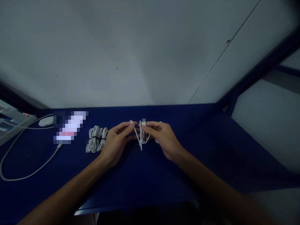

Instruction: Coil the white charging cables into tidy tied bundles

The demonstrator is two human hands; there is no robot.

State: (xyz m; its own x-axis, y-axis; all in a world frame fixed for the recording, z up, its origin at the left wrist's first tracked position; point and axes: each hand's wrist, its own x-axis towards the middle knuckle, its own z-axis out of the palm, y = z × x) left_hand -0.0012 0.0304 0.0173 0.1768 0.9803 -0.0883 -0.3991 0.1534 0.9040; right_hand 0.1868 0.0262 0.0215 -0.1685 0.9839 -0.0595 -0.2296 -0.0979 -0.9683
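Between my two hands, above the blue table, is a white USB charging cable (141, 137), partly looped. My left hand (117, 137) is closed in a pinch on the cable near its small connector end. In my right hand (164, 136), thumb and fingers grip the larger USB plug, whose metal tip points up. Some of the cable's loops hang between the hands, and others are hidden behind the right fingers. Just left of my left hand lie several coiled white cables (95, 139) bound with dark ties, partly covered by that hand.
A phone (72, 125) with a lit, blurred screen lies at the left, with a white charging cord (30, 178) curving from it. Beside it are a white rounded object (46, 121) and a power strip (16, 128) with a red light. A pale wall (131, 56) rises behind the blue table (145, 181).
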